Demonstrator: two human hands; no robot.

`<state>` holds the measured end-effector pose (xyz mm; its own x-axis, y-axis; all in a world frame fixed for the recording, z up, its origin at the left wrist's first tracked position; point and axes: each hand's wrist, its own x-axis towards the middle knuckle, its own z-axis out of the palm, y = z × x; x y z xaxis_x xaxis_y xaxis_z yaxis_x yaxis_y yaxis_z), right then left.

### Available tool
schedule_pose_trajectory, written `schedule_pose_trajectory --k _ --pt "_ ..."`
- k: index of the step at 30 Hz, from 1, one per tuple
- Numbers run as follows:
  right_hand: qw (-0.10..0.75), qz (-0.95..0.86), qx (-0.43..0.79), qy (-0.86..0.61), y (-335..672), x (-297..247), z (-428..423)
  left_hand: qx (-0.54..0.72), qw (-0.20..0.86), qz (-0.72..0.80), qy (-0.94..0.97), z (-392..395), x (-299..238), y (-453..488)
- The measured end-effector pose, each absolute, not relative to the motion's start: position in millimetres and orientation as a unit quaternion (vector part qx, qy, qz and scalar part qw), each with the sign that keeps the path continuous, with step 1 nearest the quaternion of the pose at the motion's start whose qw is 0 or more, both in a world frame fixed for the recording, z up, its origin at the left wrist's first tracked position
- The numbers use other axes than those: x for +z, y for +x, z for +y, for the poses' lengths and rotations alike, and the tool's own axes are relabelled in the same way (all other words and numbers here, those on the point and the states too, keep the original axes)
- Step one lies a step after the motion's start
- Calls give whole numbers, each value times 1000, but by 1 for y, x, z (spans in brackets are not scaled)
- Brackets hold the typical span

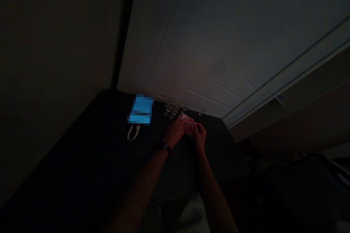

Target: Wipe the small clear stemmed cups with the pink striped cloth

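Observation:
In the dim head view, my left hand (175, 131), with a dark watch (165, 147) on its wrist, closes on the left side of a small pinkish-white pouch-like piece (188, 124). My right hand (200, 133) pinches the same piece at its right edge. Its exact kind is too dark to tell. Just beyond my left hand lies a heap of small shiny ring-like pieces (172, 109). A few more glinting bits (201, 113) lie against the panel, beyond my right hand.
A lit blue pixelated screen (140, 111) with a pale loop strap (133, 133) lies on the dark tabletop (115, 167). A white panel with raised hearts (188, 43) rises behind the table. Dark shapes stand at the lower right.

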<state>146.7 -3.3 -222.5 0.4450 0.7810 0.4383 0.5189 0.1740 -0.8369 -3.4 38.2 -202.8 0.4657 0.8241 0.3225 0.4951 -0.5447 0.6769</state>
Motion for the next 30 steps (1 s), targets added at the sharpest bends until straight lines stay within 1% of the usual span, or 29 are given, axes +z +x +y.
schedule_pose_trajectory --k 10,30 --pt "572 -523 112 -622 144 -220 -4 344 258 379 819 41 -207 -2" --pt "561 -537 101 -622 148 -219 -5 330 284 395 809 42 -207 0"
